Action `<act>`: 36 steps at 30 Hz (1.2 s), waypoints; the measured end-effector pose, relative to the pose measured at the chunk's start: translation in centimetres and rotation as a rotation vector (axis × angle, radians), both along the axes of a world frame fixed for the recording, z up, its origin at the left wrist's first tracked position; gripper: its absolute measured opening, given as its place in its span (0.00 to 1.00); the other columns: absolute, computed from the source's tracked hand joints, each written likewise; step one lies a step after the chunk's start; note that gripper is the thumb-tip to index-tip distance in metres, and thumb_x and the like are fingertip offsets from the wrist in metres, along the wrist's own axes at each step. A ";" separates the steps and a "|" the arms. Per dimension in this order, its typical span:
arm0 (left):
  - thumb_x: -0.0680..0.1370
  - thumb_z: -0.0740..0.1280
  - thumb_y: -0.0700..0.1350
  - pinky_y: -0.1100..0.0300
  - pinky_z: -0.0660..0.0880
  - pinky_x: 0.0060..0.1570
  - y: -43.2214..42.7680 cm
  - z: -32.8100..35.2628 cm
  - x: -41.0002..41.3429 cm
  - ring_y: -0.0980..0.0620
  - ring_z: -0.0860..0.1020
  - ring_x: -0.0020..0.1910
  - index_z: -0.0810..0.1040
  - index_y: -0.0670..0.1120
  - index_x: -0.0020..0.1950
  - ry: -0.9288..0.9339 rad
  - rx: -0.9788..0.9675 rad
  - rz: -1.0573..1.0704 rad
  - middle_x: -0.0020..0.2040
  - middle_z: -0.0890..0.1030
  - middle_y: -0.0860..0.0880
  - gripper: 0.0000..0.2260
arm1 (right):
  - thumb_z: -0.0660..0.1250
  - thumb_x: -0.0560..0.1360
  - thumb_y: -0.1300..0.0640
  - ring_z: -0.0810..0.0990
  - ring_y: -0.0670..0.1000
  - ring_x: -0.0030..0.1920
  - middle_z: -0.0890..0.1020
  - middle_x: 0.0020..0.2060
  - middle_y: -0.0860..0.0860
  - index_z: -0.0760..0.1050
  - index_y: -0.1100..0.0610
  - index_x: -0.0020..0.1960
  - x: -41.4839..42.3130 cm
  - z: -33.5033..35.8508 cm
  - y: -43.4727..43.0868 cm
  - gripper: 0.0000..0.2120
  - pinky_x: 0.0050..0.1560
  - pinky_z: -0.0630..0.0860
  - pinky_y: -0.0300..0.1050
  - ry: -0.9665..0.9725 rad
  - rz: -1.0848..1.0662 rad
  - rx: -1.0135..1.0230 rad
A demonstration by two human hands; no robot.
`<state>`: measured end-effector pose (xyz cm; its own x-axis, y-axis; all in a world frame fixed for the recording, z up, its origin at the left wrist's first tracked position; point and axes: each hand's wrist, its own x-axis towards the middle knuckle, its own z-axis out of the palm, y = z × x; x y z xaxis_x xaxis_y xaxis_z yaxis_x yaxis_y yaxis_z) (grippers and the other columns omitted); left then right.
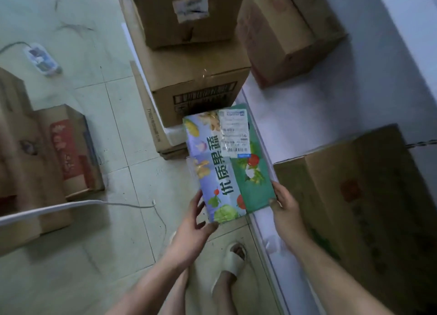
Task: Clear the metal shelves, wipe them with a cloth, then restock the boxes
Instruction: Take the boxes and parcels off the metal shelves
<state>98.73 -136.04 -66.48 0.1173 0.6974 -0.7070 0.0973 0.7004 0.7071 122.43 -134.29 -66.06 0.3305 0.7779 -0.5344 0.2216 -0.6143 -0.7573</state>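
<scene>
While you hold the printed box (227,163) only at its near end, the far end hangs unsupported, and that is my main worry: the weight sits ahead of your grip, so it could tip down and slide out.

Your left hand (196,222) has its thumb on the near-left corner, with the fingers spread up the left side. Your right hand (283,210) clamps the near-right corner with the thumb on top, and its fingers are hidden underneath. Neither hand wraps far around, so I judge the hold shallow.

The box hangs above the front lip of the white shelf (307,116), partly over the floor. It lies between the brown stack (189,78) on the far side and the large carton (366,208) on the shelf at near right. A careless swing right could knock that carton, and a drop could land on your slipper (234,258) just below.

The box's long axis runs from near to far, leaning a little left at the far end. The broad printed face is turned up, the shipping label sits at the far end, and the lettering runs along the length.
</scene>
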 end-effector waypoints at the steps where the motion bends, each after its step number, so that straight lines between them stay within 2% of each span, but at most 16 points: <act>1: 0.73 0.72 0.38 0.59 0.75 0.62 0.1 0.4 0.1 0.72 0.69 0.67 0.62 0.60 0.77 0.016 -0.007 0.010 0.67 0.74 0.70 0.37 | 0.59 0.81 0.71 0.78 0.44 0.64 0.81 0.62 0.42 0.75 0.41 0.62 0.1 0.0 -0.1 0.25 0.64 0.74 0.44 -0.010 0.023 -0.008; 4: 0.74 0.75 0.38 0.67 0.74 0.58 1.1 2.2 0.7 0.77 0.72 0.60 0.65 0.62 0.73 0.026 -0.016 -0.008 0.66 0.75 0.66 0.35 | 0.59 0.80 0.72 0.79 0.46 0.64 0.81 0.60 0.42 0.74 0.43 0.63 -0.2 0.8 0.0 0.25 0.62 0.76 0.43 -0.020 0.040 -0.034; 7: 0.75 0.74 0.36 0.70 0.75 0.51 2.1 4.1 1.4 0.72 0.77 0.56 0.71 0.63 0.63 0.017 -0.032 -0.039 0.62 0.80 0.63 0.27 | 0.62 0.80 0.69 0.79 0.40 0.59 0.81 0.57 0.38 0.74 0.43 0.65 -0.6 2.3 1.1 0.23 0.53 0.75 0.33 0.004 0.023 -0.024; 9: 0.74 0.74 0.36 0.66 0.78 0.53 2.7 5.0 1.8 0.69 0.79 0.56 0.72 0.61 0.61 0.008 -0.038 -0.044 0.61 0.81 0.60 0.25 | 0.62 0.81 0.69 0.79 0.41 0.58 0.81 0.56 0.40 0.73 0.47 0.68 -0.5 3.0 1.8 0.22 0.48 0.74 0.27 0.008 0.008 -0.016; 12: 0.69 0.76 0.42 0.53 0.78 0.61 2.9 5.3 2.1 0.64 0.80 0.57 0.73 0.60 0.59 0.021 -0.045 -0.008 0.61 0.81 0.57 0.24 | 0.61 0.80 0.70 0.79 0.46 0.59 0.80 0.56 0.44 0.73 0.52 0.69 -0.3 2.8 2.0 0.21 0.48 0.74 0.29 0.011 0.019 -0.033; 14: 0.70 0.75 0.44 0.51 0.77 0.64 2.5 5.0 2.2 0.64 0.79 0.58 0.72 0.61 0.61 0.060 -0.031 -0.010 0.61 0.81 0.59 0.23 | 0.62 0.81 0.69 0.79 0.47 0.60 0.80 0.56 0.42 0.72 0.50 0.68 -0.4 2.2 1.4 0.21 0.52 0.75 0.35 0.020 0.028 -0.054; 16: 0.77 0.72 0.40 0.50 0.75 0.66 2.1 4.6 2.1 0.62 0.78 0.62 0.70 0.61 0.66 0.105 -0.007 -0.022 0.63 0.80 0.60 0.24 | 0.64 0.81 0.67 0.79 0.45 0.60 0.80 0.56 0.39 0.72 0.47 0.67 -0.6 1.8 0.8 0.21 0.55 0.77 0.41 0.017 0.033 -0.045; 19: 0.80 0.67 0.39 0.51 0.73 0.68 2.0 4.2 1.5 0.60 0.76 0.65 0.65 0.59 0.76 0.160 0.033 -0.023 0.67 0.78 0.60 0.28 | 0.65 0.80 0.67 0.78 0.40 0.59 0.79 0.57 0.38 0.72 0.47 0.69 -1.0 2.3 0.8 0.22 0.56 0.77 0.40 0.016 0.031 -0.001; 21: 0.81 0.66 0.39 0.49 0.74 0.67 1.8 4.6 0.9 0.60 0.76 0.65 0.64 0.58 0.78 0.152 0.043 -0.013 0.67 0.78 0.61 0.28 | 0.66 0.79 0.67 0.78 0.40 0.58 0.80 0.57 0.39 0.73 0.46 0.67 -1.5 3.1 1.1 0.22 0.55 0.77 0.38 0.004 0.023 0.031; 23: 0.81 0.65 0.37 0.56 0.76 0.64 1.3 5.4 0.2 0.61 0.77 0.63 0.68 0.58 0.76 0.123 0.044 0.041 0.65 0.80 0.59 0.27 | 0.67 0.79 0.68 0.79 0.40 0.59 0.81 0.58 0.41 0.74 0.48 0.66 -2.3 4.3 0.9 0.22 0.52 0.77 0.34 0.014 0.008 0.072; 25: 0.80 0.65 0.34 0.67 0.77 0.55 0.7 6.8 -0.8 0.63 0.79 0.59 0.71 0.55 0.73 0.119 0.024 0.145 0.63 0.81 0.56 0.25 | 0.68 0.78 0.68 0.79 0.40 0.58 0.81 0.57 0.42 0.75 0.48 0.65 -3.9 5.7 0.4 0.20 0.48 0.78 0.32 0.028 0.008 0.089; 28: 0.79 0.63 0.33 0.70 0.77 0.45 -0.5 8.7 -2.7 0.63 0.81 0.54 0.75 0.51 0.68 0.159 0.028 0.329 0.59 0.83 0.53 0.21 | 0.70 0.78 0.66 0.79 0.40 0.57 0.81 0.55 0.39 0.76 0.46 0.60 -7.3 7.5 -0.8 0.18 0.50 0.76 0.33 0.025 0.026 0.066; 31: 0.80 0.60 0.34 0.72 0.74 0.40 -1.5 9.6 -5.2 0.67 0.81 0.46 0.77 0.55 0.62 0.226 0.040 0.444 0.52 0.85 0.59 0.19 | 0.71 0.75 0.67 0.80 0.41 0.55 0.81 0.52 0.39 0.75 0.43 0.55 -11.4 7.8 -2.0 0.20 0.52 0.78 0.39 0.025 0.033 0.051; 33: 0.79 0.60 0.40 0.67 0.74 0.44 -2.3 9.4 -7.1 0.65 0.81 0.50 0.78 0.58 0.61 0.306 0.039 0.529 0.51 0.84 0.64 0.16 | 0.71 0.75 0.68 0.81 0.42 0.54 0.81 0.52 0.40 0.75 0.44 0.55 -14.4 7.6 -2.6 0.20 0.49 0.77 0.32 0.039 0.054 0.043; 34: 0.77 0.59 0.45 0.62 0.74 0.47 -2.6 9.1 -7.9 0.60 0.81 0.54 0.78 0.57 0.62 0.346 0.033 0.570 0.53 0.84 0.62 0.17 | 0.71 0.75 0.68 0.82 0.41 0.53 0.81 0.52 0.42 0.75 0.45 0.56 -15.7 7.2 -2.8 0.20 0.45 0.75 0.28 0.054 0.065 0.036; 36: 0.73 0.57 0.50 0.54 0.74 0.50 -3.2 8.0 -9.7 0.53 0.80 0.54 0.77 0.55 0.66 0.410 0.006 0.677 0.55 0.84 0.58 0.22 | 0.70 0.77 0.68 0.82 0.36 0.49 0.81 0.54 0.45 0.75 0.49 0.59 -18.0 6.2 -3.1 0.17 0.41 0.74 0.25 0.125 0.103 0.002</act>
<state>89.02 -139.23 -58.48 -0.6028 0.5282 -0.5980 -0.0948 0.6967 0.7110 104.45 -137.39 -59.89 0.1796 0.8052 -0.5652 0.1873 -0.5920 -0.7839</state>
